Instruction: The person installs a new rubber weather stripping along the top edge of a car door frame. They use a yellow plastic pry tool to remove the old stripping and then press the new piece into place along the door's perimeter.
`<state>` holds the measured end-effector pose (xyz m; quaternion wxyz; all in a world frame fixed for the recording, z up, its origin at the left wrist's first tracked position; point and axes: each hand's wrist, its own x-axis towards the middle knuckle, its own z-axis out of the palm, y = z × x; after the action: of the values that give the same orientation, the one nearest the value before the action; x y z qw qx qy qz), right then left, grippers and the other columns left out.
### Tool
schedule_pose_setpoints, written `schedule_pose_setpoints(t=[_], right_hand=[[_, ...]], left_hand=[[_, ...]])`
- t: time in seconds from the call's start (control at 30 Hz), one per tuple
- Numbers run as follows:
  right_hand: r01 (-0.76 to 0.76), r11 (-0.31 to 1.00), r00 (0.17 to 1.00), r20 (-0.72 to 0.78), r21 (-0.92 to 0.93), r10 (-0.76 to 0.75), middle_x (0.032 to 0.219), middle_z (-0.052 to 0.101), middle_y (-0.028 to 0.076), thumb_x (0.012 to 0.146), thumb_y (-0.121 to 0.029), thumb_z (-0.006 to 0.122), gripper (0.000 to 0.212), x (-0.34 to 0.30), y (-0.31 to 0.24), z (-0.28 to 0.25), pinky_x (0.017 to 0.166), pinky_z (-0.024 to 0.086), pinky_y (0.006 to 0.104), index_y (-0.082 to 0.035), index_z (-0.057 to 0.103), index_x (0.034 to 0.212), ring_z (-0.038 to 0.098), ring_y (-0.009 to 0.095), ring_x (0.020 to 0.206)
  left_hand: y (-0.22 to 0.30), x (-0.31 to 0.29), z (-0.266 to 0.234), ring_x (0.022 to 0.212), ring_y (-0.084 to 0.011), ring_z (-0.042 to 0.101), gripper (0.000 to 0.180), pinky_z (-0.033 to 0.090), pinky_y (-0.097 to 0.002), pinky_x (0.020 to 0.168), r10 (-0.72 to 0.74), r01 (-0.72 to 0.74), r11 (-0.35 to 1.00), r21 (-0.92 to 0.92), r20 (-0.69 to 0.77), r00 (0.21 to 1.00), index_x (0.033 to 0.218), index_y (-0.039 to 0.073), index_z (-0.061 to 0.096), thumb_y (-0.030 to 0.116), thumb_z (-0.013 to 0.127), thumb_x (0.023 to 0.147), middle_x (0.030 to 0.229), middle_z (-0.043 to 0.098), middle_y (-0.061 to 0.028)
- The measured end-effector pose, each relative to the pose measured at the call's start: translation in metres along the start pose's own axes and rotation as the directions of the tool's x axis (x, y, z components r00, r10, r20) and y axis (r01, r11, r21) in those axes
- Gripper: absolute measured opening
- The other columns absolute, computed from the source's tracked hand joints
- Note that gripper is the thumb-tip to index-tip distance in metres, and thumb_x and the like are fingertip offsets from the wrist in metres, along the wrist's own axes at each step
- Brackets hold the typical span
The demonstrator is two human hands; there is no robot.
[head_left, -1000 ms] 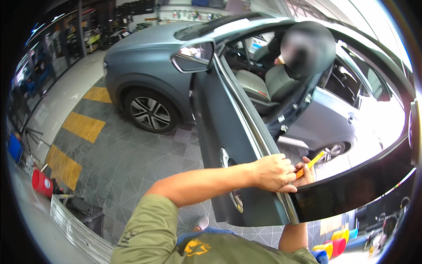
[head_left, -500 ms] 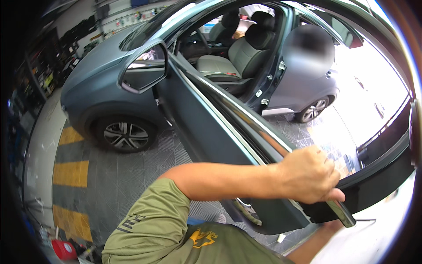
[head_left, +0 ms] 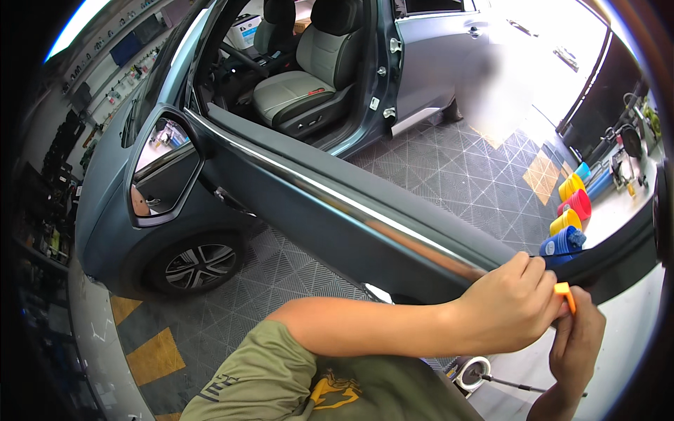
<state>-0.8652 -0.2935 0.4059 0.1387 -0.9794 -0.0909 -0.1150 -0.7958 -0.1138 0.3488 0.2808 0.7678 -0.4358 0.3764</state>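
Orange tool (head_left: 564, 290) shows between both hands (head_left: 516, 303) (head_left: 583, 331) at the car door (head_left: 316, 235).

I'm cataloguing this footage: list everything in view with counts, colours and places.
Shiny metal car: one, blue-grey, left to centre
Long metal front door: one, blue-grey, swung open
Angular glass side mirror: one, black-rimmed, on door
Round spoked wheel: one, black and silver, front fender
Padded front seats: two, grey and black, inside
Round plastic buckets: several, yellow, red, blue, far right
Square floor tiles: many, grey and yellow, around car
Ring-shaped object: one, white, lower right
Small flat piece: one, orange, lower right
Fabric shirt: one, olive, lower edge
Left hand: one, bare, by door's rear end
Right hand: one, bare, at orange piece
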Motion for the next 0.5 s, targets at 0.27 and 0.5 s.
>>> schedule_pose_setpoints(t=[0.27, 0.5], right_hand=[[0.237, 0.955, 0.971, 0.068, -0.179, -0.228, 0.08, 0.065, 0.012, 0.086, -0.032, 0.074, 0.025, 0.01, 0.018, 0.005, 0.063, 0.051, 0.0423, -0.009, 0.066, 0.091, 0.064, 0.033, 0.071], [0.354, 0.901, 0.903, -0.161, -0.251, -0.399, 0.073, 0.063, 0.006, 0.072, -0.034, 0.088, 0.039, 0.013, 0.03, 0.02, 0.053, 0.047, 0.0383, -0.01, 0.062, 0.089, 0.06, 0.028, 0.06]], left_hand=[[-0.147, -0.104, -0.107, 0.103, -0.0361, 0.058, 0.035, 0.046, -0.046, 0.089, -0.326, 0.379, 0.756, 0.533, -0.196, 0.925, 0.106, 0.0, 0.066, 0.025, 0.072, 0.083, 0.112, 0.061, -0.0177], [-0.235, -0.192, -0.187, 0.07, -0.0185, 0.065, 0.052, 0.057, -0.0306, 0.059, -0.986, 0.554, 0.156, -0.817, -0.158, 0.045, 0.134, -0.003, 0.035, 0.024, 0.062, 0.098, 0.098, 0.062, -0.0129]])
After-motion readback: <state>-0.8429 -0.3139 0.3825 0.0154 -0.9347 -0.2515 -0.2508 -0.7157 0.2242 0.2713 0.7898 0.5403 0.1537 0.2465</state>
